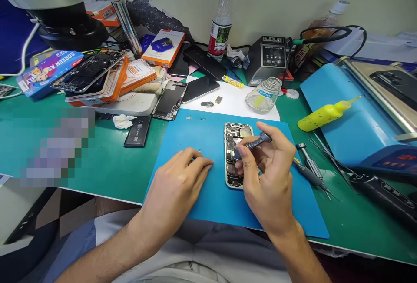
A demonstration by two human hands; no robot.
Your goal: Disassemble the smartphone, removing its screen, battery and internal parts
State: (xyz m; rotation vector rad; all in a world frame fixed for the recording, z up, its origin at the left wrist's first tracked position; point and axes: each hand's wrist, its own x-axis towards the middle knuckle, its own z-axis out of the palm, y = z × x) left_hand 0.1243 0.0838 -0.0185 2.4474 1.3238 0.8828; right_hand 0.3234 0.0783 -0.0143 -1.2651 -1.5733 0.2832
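Note:
An opened phone (230,154) lies on the blue mat (195,133), its circuit boards exposed. My right hand (272,170) is over its right side, closed around a dark grey screwdriver (259,141). The screwdriver is tilted, its cap end up against my index finger; the fingers hide its lower end. My left hand (179,178) rests on the mat left of the phone. Its fingers are curled and pressed together, and whatever they hold, if anything, is hidden. Tiny parts (200,150) lie just beyond its knuckles, with small pieces (189,118) farther up the mat.
Right of the mat lie tweezers (325,189), another screwdriver (308,161) and a black handled tool (384,196). A glass jar (264,96) and a yellow bottle (325,115) stand behind and to the right. Phone screens (169,100) and a battery (137,131) lie left. A microscope (71,13) overhangs the upper left.

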